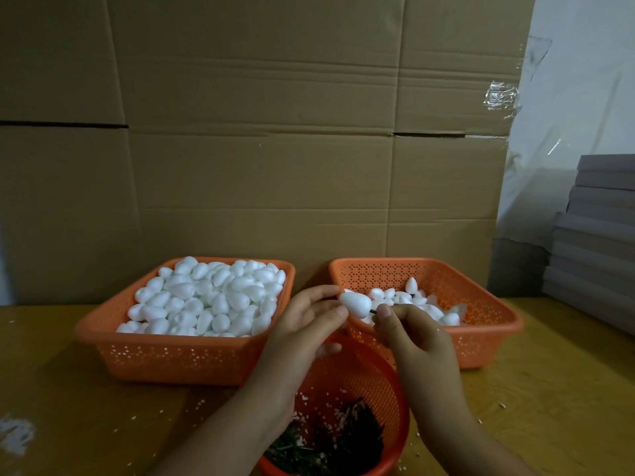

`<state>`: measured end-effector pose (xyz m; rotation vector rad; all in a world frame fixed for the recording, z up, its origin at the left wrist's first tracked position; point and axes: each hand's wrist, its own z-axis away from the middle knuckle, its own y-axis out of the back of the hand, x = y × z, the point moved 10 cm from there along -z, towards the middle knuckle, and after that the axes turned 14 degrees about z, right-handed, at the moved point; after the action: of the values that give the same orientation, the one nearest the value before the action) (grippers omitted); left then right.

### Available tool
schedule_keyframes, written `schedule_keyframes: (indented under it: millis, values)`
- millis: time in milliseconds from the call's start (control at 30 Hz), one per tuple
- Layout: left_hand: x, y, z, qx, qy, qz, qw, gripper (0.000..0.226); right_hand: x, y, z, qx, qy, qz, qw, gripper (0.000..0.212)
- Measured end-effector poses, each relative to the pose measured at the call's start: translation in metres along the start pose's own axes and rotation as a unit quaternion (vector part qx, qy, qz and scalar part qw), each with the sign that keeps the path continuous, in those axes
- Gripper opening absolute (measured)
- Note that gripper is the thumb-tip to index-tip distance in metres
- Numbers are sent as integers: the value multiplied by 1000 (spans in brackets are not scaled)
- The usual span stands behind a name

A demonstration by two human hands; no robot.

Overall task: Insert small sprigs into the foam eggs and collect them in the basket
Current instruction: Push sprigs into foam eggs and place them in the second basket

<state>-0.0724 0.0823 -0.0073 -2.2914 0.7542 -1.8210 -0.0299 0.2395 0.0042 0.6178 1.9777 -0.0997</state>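
Nearest, round basket of sprigs (338, 438); above it, left hand (309, 324) pinching foam egg (355, 304), right hand (409, 329) gripping sprig (374, 311) at its tip, before the right basket (481, 338); likely featherlight, easily dented, best held gently around the middle.

The foam eggs (206, 297) are showing a white, matt, finely grained skin. The baskets (178, 355) are presenting orange perforated plastic with a faint sheen — thin-walled, smooth at the rims. The surface (549, 389) is showing yellowish wood grain, lightly glossy. The backdrop (261, 132) is reading as brown corrugated cardboard — matt, creased. The tape (500, 96) is glinting, clear and crinkled.
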Motion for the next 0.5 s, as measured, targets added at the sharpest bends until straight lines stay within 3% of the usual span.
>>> schedule_keyframes:
  millis: [267, 500]
  values:
    - [9, -14, 4, -52, -67, -100, 991, 27, -6, -2, 2, -10, 13, 4, 1000, 37]
    - [12, -12, 3, -34, -87, -120, 988, 15, -8, -5, 1, -30, 26, -10, 999, 14]
